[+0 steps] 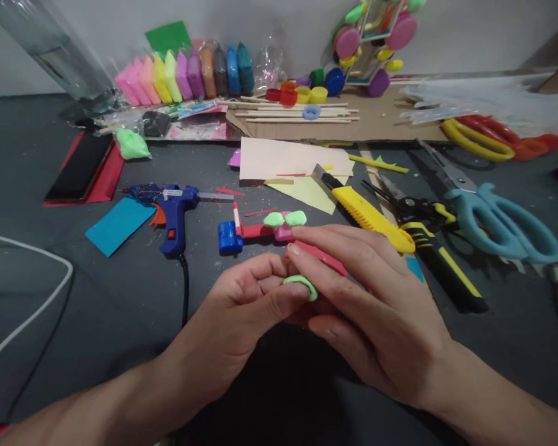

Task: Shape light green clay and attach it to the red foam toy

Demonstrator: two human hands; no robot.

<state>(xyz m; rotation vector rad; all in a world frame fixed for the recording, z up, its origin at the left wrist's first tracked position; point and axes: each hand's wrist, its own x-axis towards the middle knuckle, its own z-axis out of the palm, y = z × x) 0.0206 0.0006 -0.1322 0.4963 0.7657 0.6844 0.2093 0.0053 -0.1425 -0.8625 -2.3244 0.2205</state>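
A small light green piece of modelling clay (302, 285), bent in a curve, sits between my two hands near the middle of the view. My left hand (255, 297) is closed on it, thumb pressed on top and fingers curled beneath. From the right, my right hand (376, 297) reaches over the clay's other end, its fingers close together and its thumb lower down; its exact contact is partly hidden. Just beyond the fingers lies a red strip (258, 231) with a blue cap (229, 238) at its left end. Two green clay ovals (295, 218) rest on a pink piece (284, 231) there.
To the left lies a blue glue gun (173, 217) with its cord. A yellow box cutter (372, 217), pliers (409, 207) and blue-handled scissors (502, 217) lie at the right. Clay packets (195, 74), wooden sticks (297, 118) and coloured caps (302, 94) line the back.
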